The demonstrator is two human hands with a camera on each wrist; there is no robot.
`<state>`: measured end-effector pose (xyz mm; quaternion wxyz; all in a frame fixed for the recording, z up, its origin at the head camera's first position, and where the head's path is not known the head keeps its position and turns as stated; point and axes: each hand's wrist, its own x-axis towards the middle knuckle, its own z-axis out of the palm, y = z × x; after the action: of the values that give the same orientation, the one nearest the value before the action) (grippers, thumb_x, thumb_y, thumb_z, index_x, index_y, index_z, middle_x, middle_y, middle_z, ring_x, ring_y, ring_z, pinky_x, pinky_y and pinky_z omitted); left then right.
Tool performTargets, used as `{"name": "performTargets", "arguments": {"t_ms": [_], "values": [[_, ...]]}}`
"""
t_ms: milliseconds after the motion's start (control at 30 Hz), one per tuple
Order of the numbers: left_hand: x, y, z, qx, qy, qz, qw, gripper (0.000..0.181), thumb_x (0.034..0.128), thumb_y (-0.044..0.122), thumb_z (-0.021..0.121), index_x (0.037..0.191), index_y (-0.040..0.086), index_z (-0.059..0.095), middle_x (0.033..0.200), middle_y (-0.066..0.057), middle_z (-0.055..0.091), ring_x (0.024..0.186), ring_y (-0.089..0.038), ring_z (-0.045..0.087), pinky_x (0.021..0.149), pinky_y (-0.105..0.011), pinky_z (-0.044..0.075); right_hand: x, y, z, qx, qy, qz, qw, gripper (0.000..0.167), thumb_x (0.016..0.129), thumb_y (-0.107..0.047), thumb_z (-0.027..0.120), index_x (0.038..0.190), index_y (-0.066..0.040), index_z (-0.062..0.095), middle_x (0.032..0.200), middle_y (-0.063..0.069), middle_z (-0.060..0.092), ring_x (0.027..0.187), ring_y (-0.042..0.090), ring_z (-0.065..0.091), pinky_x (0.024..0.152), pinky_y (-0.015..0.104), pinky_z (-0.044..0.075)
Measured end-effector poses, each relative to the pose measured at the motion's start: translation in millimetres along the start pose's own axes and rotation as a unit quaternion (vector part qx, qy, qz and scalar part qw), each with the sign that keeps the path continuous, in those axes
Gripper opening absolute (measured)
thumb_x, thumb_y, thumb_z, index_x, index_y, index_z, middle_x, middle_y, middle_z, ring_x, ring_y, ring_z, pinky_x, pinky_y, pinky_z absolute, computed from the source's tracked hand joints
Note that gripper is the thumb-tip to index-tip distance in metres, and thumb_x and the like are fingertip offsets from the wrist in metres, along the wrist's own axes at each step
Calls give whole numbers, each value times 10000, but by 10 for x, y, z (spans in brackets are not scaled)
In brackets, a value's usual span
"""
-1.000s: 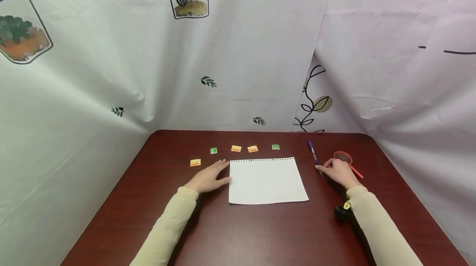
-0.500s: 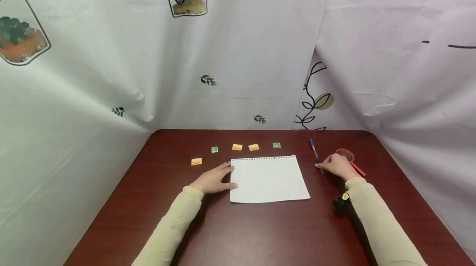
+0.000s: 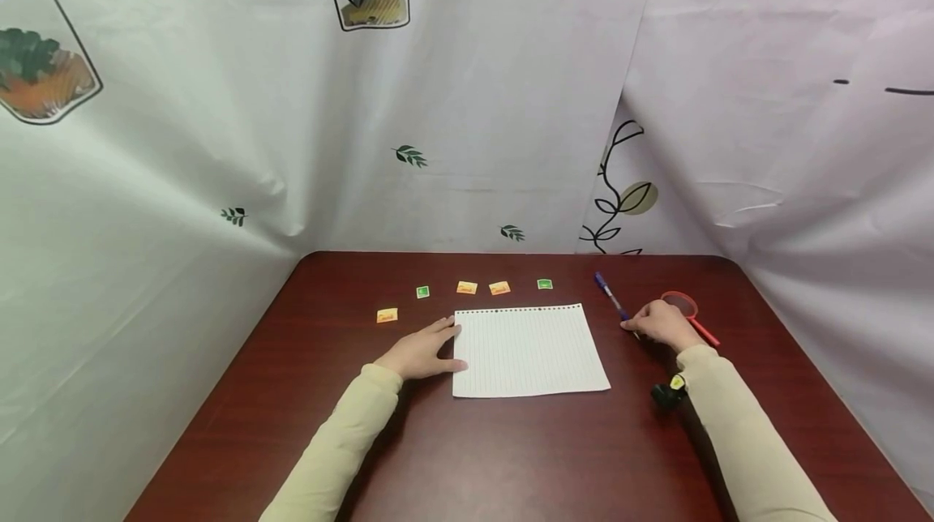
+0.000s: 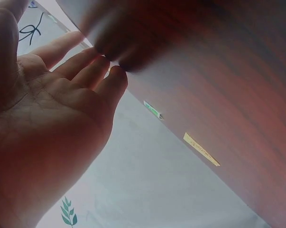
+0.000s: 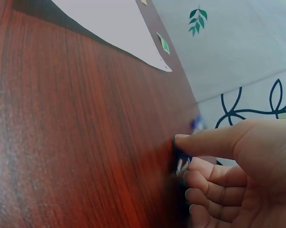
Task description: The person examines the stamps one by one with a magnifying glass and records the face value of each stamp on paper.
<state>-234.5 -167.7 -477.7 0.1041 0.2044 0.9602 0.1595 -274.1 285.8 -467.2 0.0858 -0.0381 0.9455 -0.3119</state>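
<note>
A sheet of lined paper [image 3: 529, 352] with holes along its far edge lies mid-table. My left hand [image 3: 419, 353] rests at its left edge, thumb and fingertips on the paper, fingers extended; the left wrist view shows the palm [image 4: 62, 114] but not the sheet. To the paper's right, my right hand [image 3: 662, 323] pinches a blue pen [image 3: 609, 293] near its writing end. In the right wrist view the pen's tip [image 5: 179, 166] shows between thumb and fingers, the other fingers curled beneath. Just beyond that hand is a red magnifying glass [image 3: 703, 332], partly hidden.
Beyond the paper lie small stickers or cards: a yellow one [image 3: 387, 315] at the left, a green one [image 3: 422, 292], two yellow ones [image 3: 467, 288] and another green one [image 3: 544, 284]. A dark device [image 3: 667, 394] hangs at my right wrist. A printed cloth [image 3: 467, 100] encloses the table.
My left hand has moved right, its thumb and fingertips now over the paper's edge. The pen's far end has swung left in my right hand. The view has shifted slightly.
</note>
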Motion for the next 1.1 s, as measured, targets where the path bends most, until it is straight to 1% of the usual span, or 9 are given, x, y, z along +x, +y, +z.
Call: {"name": "performTargets", "arguments": {"t_ms": [100, 233, 400, 433, 633, 733, 933, 1100], "values": [[-2, 4, -1, -3, 20, -15, 10000, 813, 889, 521, 723, 1525, 92, 455, 1618, -76, 341, 1473, -261, 344, 1092, -474, 412, -6, 13, 4, 92, 13, -2, 10000, 262, 896, -250, 740, 750, -32, 721, 604, -33, 561, 576, 135, 525, 540, 303, 447], [-5, 6, -5, 11, 31, -16, 10000, 810, 887, 517, 727, 1521, 90, 460, 1614, -79, 347, 1470, -263, 350, 1087, -472, 416, 11, 60, 12, 219, 28, -136, 9997, 269, 914, -238, 726, 733, -39, 709, 604, -41, 550, 576, 130, 516, 543, 302, 446], [-2, 2, -12, -3, 12, 9, 10000, 812, 891, 522, 722, 1524, 90, 455, 1616, -79, 343, 1474, -262, 340, 1094, -468, 410, -16, 70, 5, 393, 99, -298, 9987, 257, 938, -225, 708, 797, -9, 712, 665, -23, 581, 604, 140, 521, 558, 303, 454], [-1, 0, -11, -5, 4, 15, 10000, 814, 891, 525, 720, 1525, 90, 453, 1617, -79, 341, 1476, -262, 337, 1095, -467, 409, -23, 65, 1, 457, 114, -275, 9985, 254, 941, -222, 707, 806, -7, 711, 674, -18, 585, 608, 142, 521, 561, 299, 455], [-8, -13, -3, -24, -40, 56, 10000, 822, 896, 534, 711, 1531, 87, 442, 1621, -87, 330, 1482, -265, 325, 1098, -467, 405, -60, -19, -49, 660, 249, -271, 9971, 287, 962, -227, 682, 833, 29, 697, 663, -13, 572, 621, 145, 517, 563, 286, 451], [-8, -16, 6, -13, -47, 63, 10000, 823, 898, 535, 707, 1531, 81, 440, 1622, -90, 327, 1483, -264, 321, 1099, -468, 404, -68, -76, -78, 786, 358, -317, 9958, 304, 972, -241, 669, 883, 49, 692, 683, -2, 576, 656, 153, 528, 583, 280, 461], [-11, -2, -6, -42, -52, 55, 10000, 819, 899, 526, 710, 1529, 76, 442, 1621, -96, 328, 1480, -269, 327, 1101, -473, 401, -69, -179, -136, 1244, 574, -320, 9901, 340, 980, -259, 662, 980, 80, 669, 805, 82, 654, 740, 171, 595, 650, 298, 534], [-10, 15, -18, -47, -29, 31, 10000, 836, 889, 519, 724, 1527, 60, 438, 1616, -105, 337, 1480, -268, 328, 1110, -472, 392, -70, -262, -155, 1474, 688, -377, 9860, 375, 992, -258, 646, 1058, 111, 635, 879, 152, 695, 800, 260, 649, 694, 302, 571]]}}
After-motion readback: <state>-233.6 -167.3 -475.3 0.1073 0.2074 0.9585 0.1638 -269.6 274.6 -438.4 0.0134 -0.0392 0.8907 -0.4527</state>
